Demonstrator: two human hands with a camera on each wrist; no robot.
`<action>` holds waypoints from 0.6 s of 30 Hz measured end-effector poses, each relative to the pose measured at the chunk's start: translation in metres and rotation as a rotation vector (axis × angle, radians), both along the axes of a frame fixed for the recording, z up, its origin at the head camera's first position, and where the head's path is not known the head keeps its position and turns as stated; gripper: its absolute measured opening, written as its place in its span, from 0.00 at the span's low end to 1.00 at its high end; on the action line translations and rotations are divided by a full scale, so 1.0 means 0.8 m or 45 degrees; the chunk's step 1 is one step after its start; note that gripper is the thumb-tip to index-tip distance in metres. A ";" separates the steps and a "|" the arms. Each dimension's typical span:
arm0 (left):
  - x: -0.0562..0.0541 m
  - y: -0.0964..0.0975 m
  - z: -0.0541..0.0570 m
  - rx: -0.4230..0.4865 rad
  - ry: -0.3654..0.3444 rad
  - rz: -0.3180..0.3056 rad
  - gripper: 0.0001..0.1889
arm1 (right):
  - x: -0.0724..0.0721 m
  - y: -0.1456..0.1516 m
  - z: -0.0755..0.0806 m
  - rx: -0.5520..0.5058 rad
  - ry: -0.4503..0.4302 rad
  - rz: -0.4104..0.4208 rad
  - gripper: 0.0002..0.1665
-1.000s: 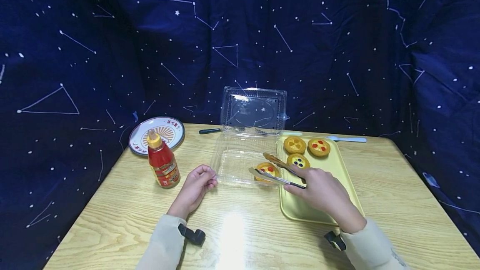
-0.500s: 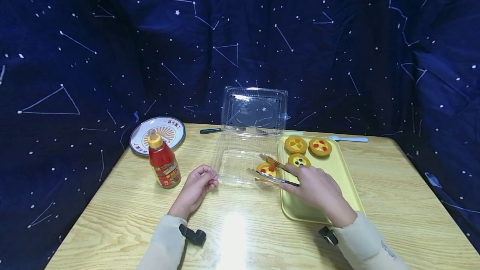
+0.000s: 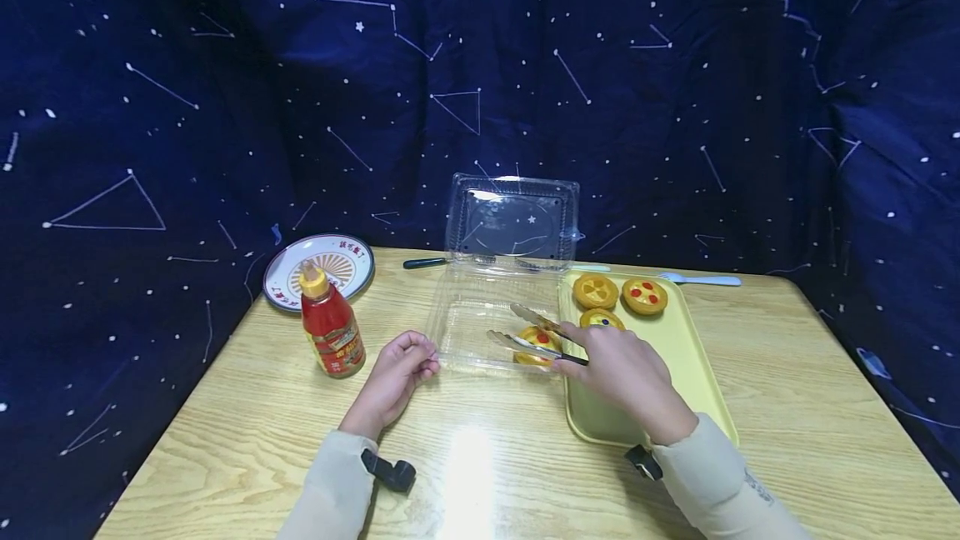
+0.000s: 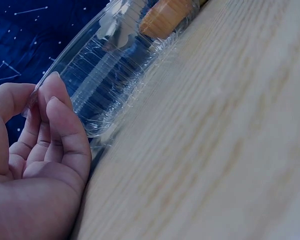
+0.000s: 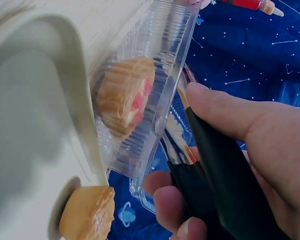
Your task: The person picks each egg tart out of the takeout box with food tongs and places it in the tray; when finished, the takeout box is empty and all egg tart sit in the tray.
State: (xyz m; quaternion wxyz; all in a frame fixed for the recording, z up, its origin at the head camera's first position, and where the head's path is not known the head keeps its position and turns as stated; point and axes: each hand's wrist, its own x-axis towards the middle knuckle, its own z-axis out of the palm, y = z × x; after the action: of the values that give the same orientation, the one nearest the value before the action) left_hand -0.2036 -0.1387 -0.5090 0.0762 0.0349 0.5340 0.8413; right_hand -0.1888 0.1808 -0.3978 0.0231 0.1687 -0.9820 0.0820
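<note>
My left hand pinches the near left corner of a clear plastic clamshell container, whose lid stands raised behind it. The left wrist view shows thumb and fingertips on the container's rim. In my right hand is a pair of tongs, gripped by its black handles. The tongs' arms are spread apart over the container's right part, with their tips pointing left. A tart with red pieces sits inside the container, at the near right. Whether the tongs touch it I cannot tell.
A yellow tray to the right bears several tarts, one of them with red dots. At the left stand a ketchup bottle and a patterned plate. A blue fork and a dark-handled utensil lie at the back.
My right hand and the tongs have moved left, away from the tray and further over the container. The tart inside stays in place. My left hand keeps its hold on the corner.
</note>
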 end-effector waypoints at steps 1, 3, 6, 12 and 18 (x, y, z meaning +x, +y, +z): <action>-0.001 0.001 -0.001 -0.001 -0.002 0.001 0.07 | 0.000 0.001 0.001 0.007 -0.006 -0.008 0.35; -0.002 0.002 -0.002 -0.008 -0.006 0.008 0.04 | 0.001 0.004 0.001 0.021 -0.014 -0.023 0.35; -0.002 0.002 -0.001 -0.019 -0.008 0.018 0.02 | 0.002 0.005 0.002 0.022 -0.037 -0.042 0.37; 0.000 0.002 0.000 -0.021 -0.012 0.006 0.06 | 0.001 0.000 0.003 0.052 -0.075 -0.049 0.38; 0.000 0.002 0.000 -0.004 -0.018 0.003 0.11 | 0.000 -0.002 0.002 0.049 -0.088 -0.057 0.35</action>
State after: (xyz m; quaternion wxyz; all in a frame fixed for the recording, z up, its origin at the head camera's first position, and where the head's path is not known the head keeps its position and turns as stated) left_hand -0.2036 -0.1367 -0.5087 0.0792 0.0283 0.5347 0.8409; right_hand -0.1887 0.1792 -0.3962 -0.0121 0.1442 -0.9871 0.0683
